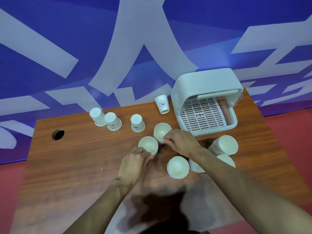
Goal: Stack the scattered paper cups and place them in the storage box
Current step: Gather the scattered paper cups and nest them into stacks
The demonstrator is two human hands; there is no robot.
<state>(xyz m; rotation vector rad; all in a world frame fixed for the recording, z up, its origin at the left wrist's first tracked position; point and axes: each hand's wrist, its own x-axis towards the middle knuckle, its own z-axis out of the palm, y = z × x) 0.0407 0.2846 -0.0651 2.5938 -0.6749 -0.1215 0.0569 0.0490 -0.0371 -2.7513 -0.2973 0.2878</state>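
White paper cups stand scattered on a wooden table. My left hand grips an upright cup at its near side. My right hand pinches the rim of a short stack of upright cups just behind it. More stacks stand near my right forearm: one in front, one to the right, and two partly hidden. The white storage box sits at the back right with its lid raised and a slotted tray showing.
Three upside-down cups stand in a row at the back of the table. Another printed upside-down cup stands left of the box. A round cable hole is at the left. A blue and white wall rises behind.
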